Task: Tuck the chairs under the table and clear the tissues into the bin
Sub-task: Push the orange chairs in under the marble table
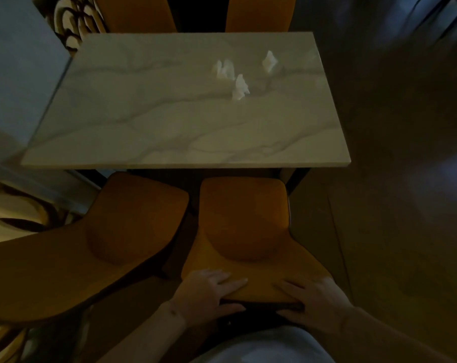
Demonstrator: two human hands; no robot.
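Note:
Two orange chairs stand at the near side of a marble table [169, 127]. The right chair [243, 218] has its seat front close to the table edge. My left hand [209, 294] and my right hand [311, 299] both grip the top of its backrest, fingers over the front. The left chair [104, 244] sits angled, turned away to the left. Three crumpled white tissues lie on the table's far right part: one [223, 69], one [240, 87] and one [269, 60].
Two more orange chair backs [138, 14] [259, 11] show beyond the table's far edge. A pale wall or panel [17, 74] runs along the left. Patterned carpet [12, 213] lies at left, dark floor [392, 179] at right. No bin is in view.

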